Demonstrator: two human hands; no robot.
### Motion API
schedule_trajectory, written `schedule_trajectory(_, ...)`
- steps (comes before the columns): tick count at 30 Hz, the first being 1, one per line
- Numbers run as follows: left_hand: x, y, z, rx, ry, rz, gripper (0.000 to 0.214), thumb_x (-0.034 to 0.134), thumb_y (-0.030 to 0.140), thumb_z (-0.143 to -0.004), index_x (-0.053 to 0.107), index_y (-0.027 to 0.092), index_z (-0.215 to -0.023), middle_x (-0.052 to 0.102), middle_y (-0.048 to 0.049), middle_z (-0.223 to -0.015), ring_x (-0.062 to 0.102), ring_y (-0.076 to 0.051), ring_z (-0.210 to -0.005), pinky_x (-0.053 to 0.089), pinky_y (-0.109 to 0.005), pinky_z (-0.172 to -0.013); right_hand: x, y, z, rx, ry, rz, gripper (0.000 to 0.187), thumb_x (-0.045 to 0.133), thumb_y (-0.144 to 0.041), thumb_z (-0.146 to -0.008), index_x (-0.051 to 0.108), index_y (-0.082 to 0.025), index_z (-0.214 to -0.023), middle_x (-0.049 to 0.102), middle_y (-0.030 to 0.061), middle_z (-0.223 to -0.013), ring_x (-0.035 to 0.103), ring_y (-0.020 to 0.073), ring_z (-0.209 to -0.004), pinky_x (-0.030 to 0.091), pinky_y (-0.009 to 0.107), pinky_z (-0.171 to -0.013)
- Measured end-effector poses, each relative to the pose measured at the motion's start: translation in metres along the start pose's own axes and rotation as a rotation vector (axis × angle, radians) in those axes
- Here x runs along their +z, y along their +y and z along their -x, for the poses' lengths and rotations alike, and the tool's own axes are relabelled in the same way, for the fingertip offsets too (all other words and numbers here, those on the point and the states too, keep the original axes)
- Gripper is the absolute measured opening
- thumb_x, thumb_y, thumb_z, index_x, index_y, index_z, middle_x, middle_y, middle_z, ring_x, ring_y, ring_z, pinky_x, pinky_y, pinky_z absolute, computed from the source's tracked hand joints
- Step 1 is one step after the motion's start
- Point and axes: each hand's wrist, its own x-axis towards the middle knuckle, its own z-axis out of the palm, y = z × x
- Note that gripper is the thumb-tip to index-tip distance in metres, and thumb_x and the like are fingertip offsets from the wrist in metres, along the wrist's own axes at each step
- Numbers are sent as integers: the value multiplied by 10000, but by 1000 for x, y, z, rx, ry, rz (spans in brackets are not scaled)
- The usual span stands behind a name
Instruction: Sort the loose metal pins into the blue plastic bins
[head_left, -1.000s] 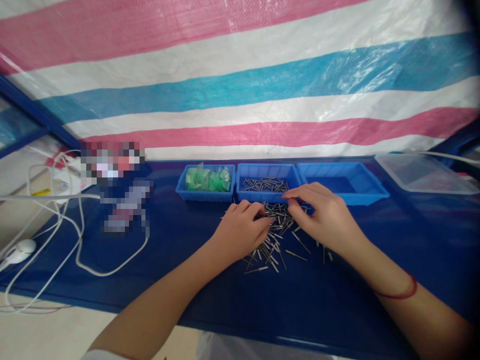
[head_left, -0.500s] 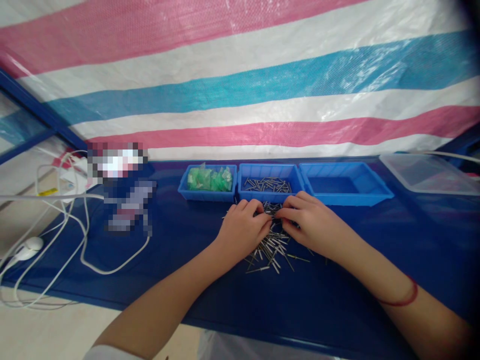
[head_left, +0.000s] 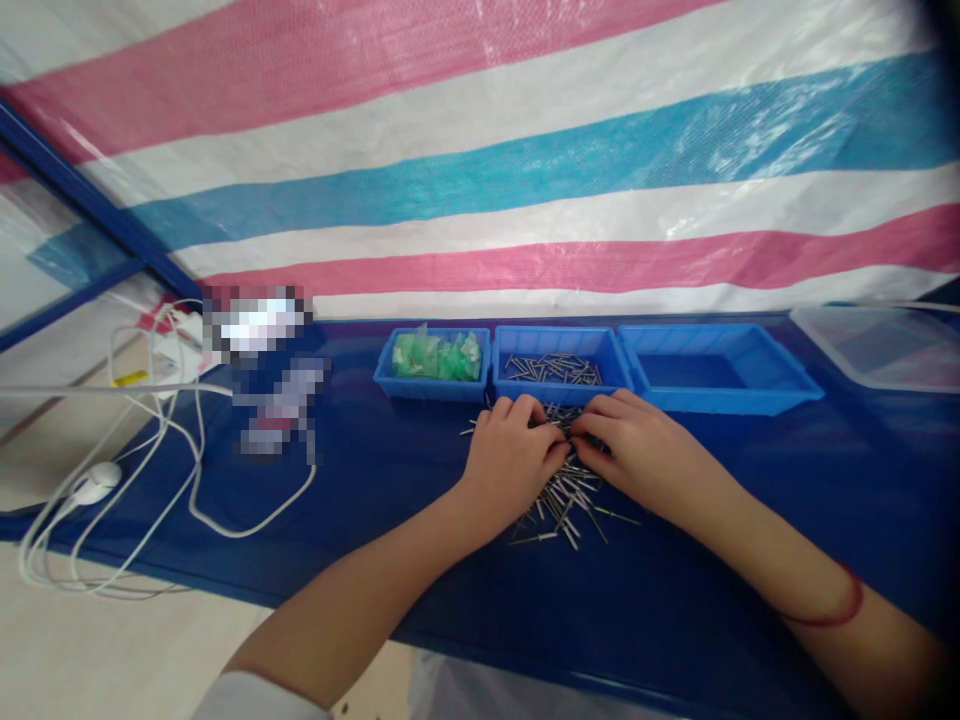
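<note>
Blind rivets [head_left: 564, 492]: lay heaped nearside of the middle blue bin [head_left: 559, 342], long axes pointing many ways.
Left hand [head_left: 510, 455]: fingers curled nearly together over them; hold was unclear.
Right hand [head_left: 637, 440]: fingertips pinched just beside the left's; hold was hidden.

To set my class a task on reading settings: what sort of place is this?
Probably a makeshift small-parts workstation: blue bins line the back of a blue tabletop, loose metal pins lie heaped by the hands, and a striped plastic sheet hangs behind.
</note>
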Motion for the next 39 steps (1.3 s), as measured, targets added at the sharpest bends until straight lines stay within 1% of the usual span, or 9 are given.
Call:
schedule_trajectory(8,0,-1,2,1,-1,20,187,567,349,-890,706,225,-881,575,-41,-1034,493,-220,-929,418,-350,-717,1,0,1,-13,-46,-15,165,518,-201,-868,649,-175,-772,586,75,-772,523,220,-772,411,353,-731)
schedule_trajectory(12,1,-3,4,1,20,55,182,576,342,-883,713,223,-896,573,-51,-1066,486,-229,-957,434,-369,-772,-1,-2,1,-15,-44,-2,181,491,-170,-877,620,-170,-750,575,80,-767,521,215,-758,409,353,-730)
schedule_trajectory(16,-4,-8,4,16,145,196,199,592,373,-876,718,224,-919,569,-66,-1133,473,-239,-1049,421,-388,-896,-7,-6,-1,2,-7,-231,165,447,-170,-901,586,-179,-811,587,78,-818,535,202,-783,424,340,-739)
schedule_trajectory(20,-12,-10,3,36,248,357,177,583,330,-894,702,200,-903,619,-56,-1015,537,-186,-968,416,-352,-910,-15,-14,-3,88,71,-444,146,426,-225,-924,547,-197,-847,614,77,-886,558,212,-866,435,362,-790)
schedule_trajectory(23,-16,-10,1,14,267,449,172,567,316,-905,683,189,-913,645,-49,-931,576,-173,-922,434,-339,-885,-18,-18,-3,201,78,-569,167,431,-287,-932,567,-204,-880,637,56,-870,577,189,-801,453,336,-735)
schedule_trajectory(25,-17,-9,1,-9,274,517,168,551,304,-912,673,190,-925,658,-47,-916,588,-173,-918,454,-330,-869,-18,-19,-4,273,45,-675,199,443,-342,-930,590,-210,-905,652,35,-837,583,167,-722,461,306,-661)
schedule_trajectory(27,-19,-9,1,-17,278,574,160,540,286,-917,666,188,-928,665,-47,-913,594,-171,-909,471,-320,-854,-17,-18,-5,304,12,-798,237,453,-392,-923,608,-214,-905,659,24,-808,598,167,-722,469,289,-627)
schedule_trajectory(32,-22,-8,1,-25,296,623,125,562,266,-903,659,191,-925,659,-42,-902,598,-166,-875,490,-312,-824,-13,-17,-7,352,17,-1076,276,519,-457,-874,632,-206,-854,671,29,-791,625,184,-781,504,291,-658)
schedule_trajectory(39,-19,-11,2,-31,335,645,126,573,261,-898,657,184,-952,627,-44,-922,593,-144,-843,495,-286,-789,-17,-20,-9,517,108,-1269,288,717,-463,-718,670,-204,-835,705,31,-793,646,174,-754,531,303,-714)
